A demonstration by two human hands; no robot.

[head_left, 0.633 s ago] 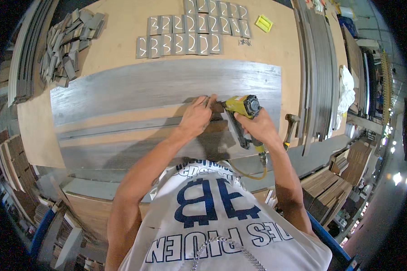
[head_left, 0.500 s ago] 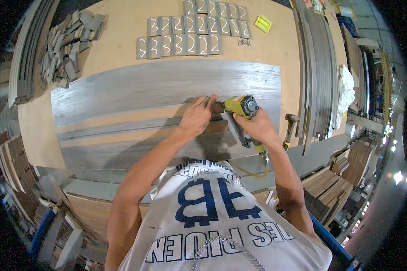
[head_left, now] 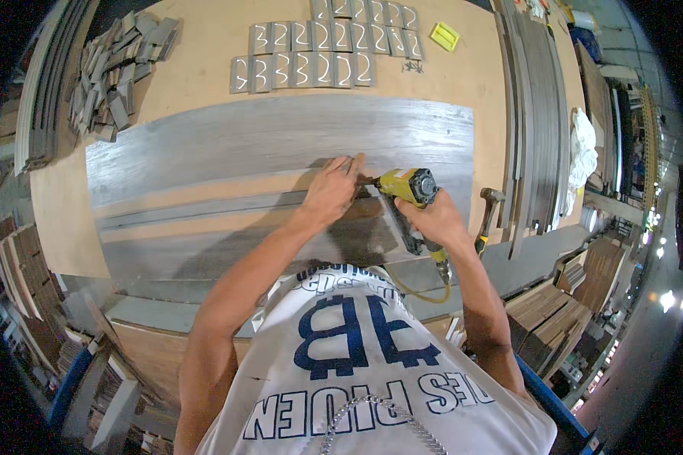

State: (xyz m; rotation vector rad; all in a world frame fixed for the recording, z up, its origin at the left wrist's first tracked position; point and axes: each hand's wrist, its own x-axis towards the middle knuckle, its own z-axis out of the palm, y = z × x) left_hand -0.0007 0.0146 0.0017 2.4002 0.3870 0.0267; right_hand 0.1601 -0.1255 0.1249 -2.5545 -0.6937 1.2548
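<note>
My right hand point(head_left: 432, 218) is wrapped round the handle of a yellow-green and black nail gun point(head_left: 406, 184). Its nose points left, close to the fingers of my left hand. A yellow air hose point(head_left: 426, 299) hangs from the fitting at the gun's lower end. My left hand point(head_left: 332, 189) rests at the lower edge of a wide grey wooden board point(head_left: 228, 148), with its fingers stretched out and apart. Below the hand run a narrow grey strip point(head_left: 205, 209) and another grey board point(head_left: 182, 254). What lies under my left palm is hidden.
Small grey wood blocks with white squiggles point(head_left: 311, 72) stand in rows at the far side. A pile of offcuts point(head_left: 114, 72) lies far left. A yellow tray point(head_left: 445, 36), a hammer point(head_left: 490, 201) and long stacked planks point(head_left: 535, 114) are on the right.
The nail gun has shifted slightly right and toward me, drawing its nose a little away from my left fingers. My left hand has barely moved.
</note>
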